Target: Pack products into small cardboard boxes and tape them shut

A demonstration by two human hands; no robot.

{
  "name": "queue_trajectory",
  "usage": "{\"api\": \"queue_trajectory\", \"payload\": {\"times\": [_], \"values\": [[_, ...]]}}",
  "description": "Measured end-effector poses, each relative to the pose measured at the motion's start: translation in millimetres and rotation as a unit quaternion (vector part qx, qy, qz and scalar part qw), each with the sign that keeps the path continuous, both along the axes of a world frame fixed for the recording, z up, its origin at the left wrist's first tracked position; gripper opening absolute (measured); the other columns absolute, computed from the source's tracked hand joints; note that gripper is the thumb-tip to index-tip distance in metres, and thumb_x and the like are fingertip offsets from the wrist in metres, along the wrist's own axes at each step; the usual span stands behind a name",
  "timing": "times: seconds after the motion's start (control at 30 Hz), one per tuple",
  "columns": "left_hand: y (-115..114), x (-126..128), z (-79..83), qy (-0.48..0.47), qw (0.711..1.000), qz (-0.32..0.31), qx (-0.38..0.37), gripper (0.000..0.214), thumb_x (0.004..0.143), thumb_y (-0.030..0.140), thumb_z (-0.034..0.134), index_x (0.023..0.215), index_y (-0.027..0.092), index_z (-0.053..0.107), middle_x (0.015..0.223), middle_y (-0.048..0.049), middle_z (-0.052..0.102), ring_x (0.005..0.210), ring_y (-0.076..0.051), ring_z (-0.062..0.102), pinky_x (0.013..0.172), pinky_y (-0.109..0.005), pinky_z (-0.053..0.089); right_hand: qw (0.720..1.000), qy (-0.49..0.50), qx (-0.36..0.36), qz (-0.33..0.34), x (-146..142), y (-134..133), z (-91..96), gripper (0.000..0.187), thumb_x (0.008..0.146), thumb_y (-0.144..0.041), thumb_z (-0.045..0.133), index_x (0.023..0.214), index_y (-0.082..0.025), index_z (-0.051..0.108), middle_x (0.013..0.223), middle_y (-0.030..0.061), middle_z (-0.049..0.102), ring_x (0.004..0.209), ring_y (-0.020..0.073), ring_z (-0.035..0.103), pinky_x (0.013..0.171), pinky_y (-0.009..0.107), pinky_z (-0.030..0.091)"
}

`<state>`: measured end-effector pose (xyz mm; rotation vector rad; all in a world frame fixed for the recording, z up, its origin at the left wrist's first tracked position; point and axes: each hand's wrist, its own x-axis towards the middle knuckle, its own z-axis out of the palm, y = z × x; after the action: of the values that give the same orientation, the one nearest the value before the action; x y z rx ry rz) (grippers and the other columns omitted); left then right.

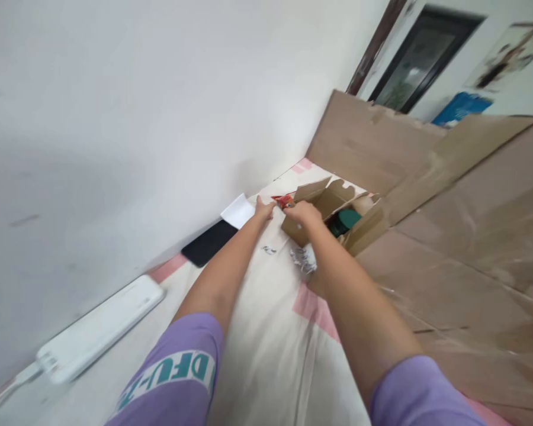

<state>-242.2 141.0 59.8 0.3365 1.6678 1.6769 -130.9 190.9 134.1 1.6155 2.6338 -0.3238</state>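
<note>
White wall (151,106) runs along the left of the area, above a pale cloth (260,361) marked with pink patches. From the left, a white oblong device (104,328) lies against the wall, followed by a black flat object (211,242) and a white sheet (238,211) just beside it. Next, the left hand (265,208) reaches forward, its fingertips close to the left end of a red packet (286,201); blur prevents telling whether they grip it or how far they are parted. The packet is located between the two hands, its longer visible extent running roughly crosswise from one toward the other, though its far outline is indistinct. It lies ahead and to the left of the right hand (304,214), which is the nearer of the two and appears closed on its right end, fingers drawn together. Below the hands, crumpled silvery scraps (302,260) rest on the cloth. Immediately right stands an open cardboard box (295,231), with a green-lidded container (349,219) partly visible inside; large cardboard panels (462,236) close off the right side.
</note>
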Motion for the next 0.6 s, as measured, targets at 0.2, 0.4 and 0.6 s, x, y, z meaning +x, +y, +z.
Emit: {"api": "queue_trajectory", "payload": {"times": [0.2, 0.4, 0.6], "values": [[49, -9, -19.8, 0.016, 0.994, -0.088, -0.067, 0.035, 0.098, 0.036, 0.064, 0.126, 0.015, 0.062, 0.121, -0.0098, 0.066, 0.101, -0.020, 0.067, 0.085, -0.040, 0.061, 1.000, 0.011, 0.007, -0.017, -3, -3, -0.9, 0.064, 0.091, -0.060, 0.057, 0.129, -0.010, 0.069, 0.134, 0.0247, 0.066, 0.125, 0.0354, 0.065, 0.100, 0.045, 0.053], [77, -16, -23.8, 0.112, 0.982, -0.054, -0.139, 0.034, 0.097, 0.038, 0.066, 0.123, 0.015, 0.063, 0.121, -0.0094, 0.066, 0.104, -0.022, 0.067, 0.087, -0.040, 0.060, 0.999, 0.031, -0.007, -0.010, -4, -1, -5.1, 0.060, 0.089, -0.053, 0.063, 0.130, -0.010, 0.068, 0.132, 0.0241, 0.067, 0.127, 0.0360, 0.063, 0.101, 0.047, 0.052], [80, -31, -28.1, 0.242, 0.965, -0.039, -0.091, 0.034, 0.097, 0.040, 0.064, 0.119, 0.014, 0.064, 0.117, -0.0086, 0.066, 0.101, -0.021, 0.066, 0.086, -0.040, 0.059, 0.998, 0.060, -0.016, -0.006, -5, -1, -6.9, 0.058, 0.092, -0.052, 0.062, 0.130, -0.009, 0.067, 0.130, 0.0247, 0.068, 0.127, 0.0356, 0.063, 0.103, 0.048, 0.050]]}}
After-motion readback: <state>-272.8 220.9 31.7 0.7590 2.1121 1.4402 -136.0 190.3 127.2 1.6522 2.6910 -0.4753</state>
